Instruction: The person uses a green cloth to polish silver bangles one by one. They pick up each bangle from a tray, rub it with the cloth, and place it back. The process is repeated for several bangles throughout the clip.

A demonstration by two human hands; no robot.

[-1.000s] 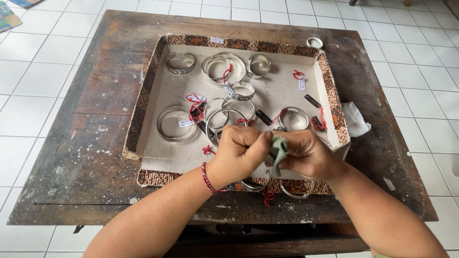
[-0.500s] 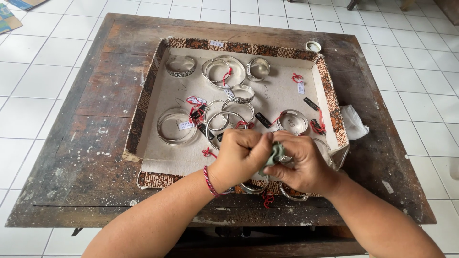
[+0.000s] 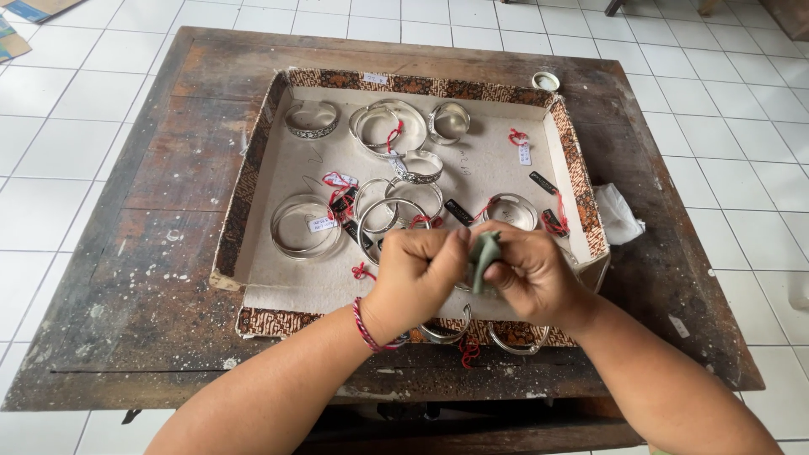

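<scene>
Two hands rubbing a small piece with cloth over a tray of silver bangles

On the worn table (image 3: 126, 278), the patterned tray (image 3: 253, 181) holds bangles (image 3: 302, 226) from 9 to 1 o'clock. At 6, left hand (image 3: 415, 278) is clenched, its contents hidden; right hand (image 3: 533, 276) grips a green cloth (image 3: 483, 257). More bangles (image 3: 444, 329) peek beneath the wrists.

Both bare forearms reach in from the lower edge and angle toward each other, meeting near the middle. The left hand (image 3: 419, 274) is curled into a loose fist, knuckles up, with its fingers (image 3: 438, 244) bent toward the right hand. A red-and-white twisted cord sits on the left wrist. The right hand (image 3: 531, 274) is also curled, its fingers (image 3: 497, 274) pinched tight, close against the left hand's fingertips.
</scene>
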